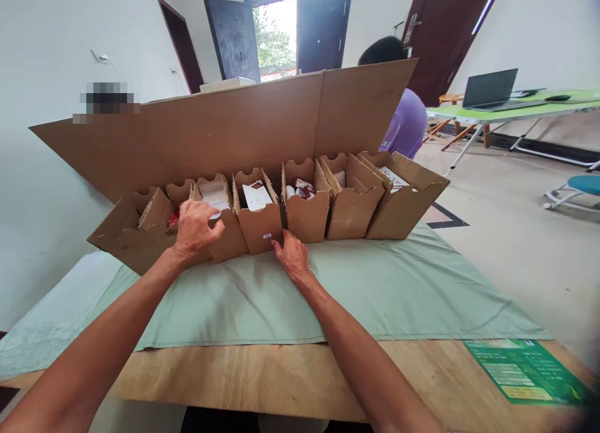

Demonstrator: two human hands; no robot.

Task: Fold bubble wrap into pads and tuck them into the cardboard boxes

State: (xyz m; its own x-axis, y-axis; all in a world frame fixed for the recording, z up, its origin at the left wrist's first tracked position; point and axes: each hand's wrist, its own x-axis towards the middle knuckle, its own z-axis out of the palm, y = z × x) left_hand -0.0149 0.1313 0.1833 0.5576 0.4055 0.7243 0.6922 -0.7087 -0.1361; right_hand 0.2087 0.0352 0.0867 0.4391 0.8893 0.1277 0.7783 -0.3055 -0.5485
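Note:
Several open cardboard bins (260,223) stand in a row on a pale green cloth, backed by a tall cardboard panel (244,127). My right hand (294,256) is at the lower right corner of the middle bin with a small white label; its thumb lies on the front and its index finger reaches into the dark gap beside it. Over the front of a bin to the left hovers my left hand (197,228), thumb apart from the curled fingers. Near its fingertips are a translucent plastic piece (216,199) and a red item (173,218). White and dark red packets (304,189) sit in another bin.
The green cloth (356,289) covers most of the wooden table (244,377). A green printed sheet (529,367) lies at the front right. Behind the panel a person in purple (407,124) bends down. A laptop (490,92) rests on a folding table at the right.

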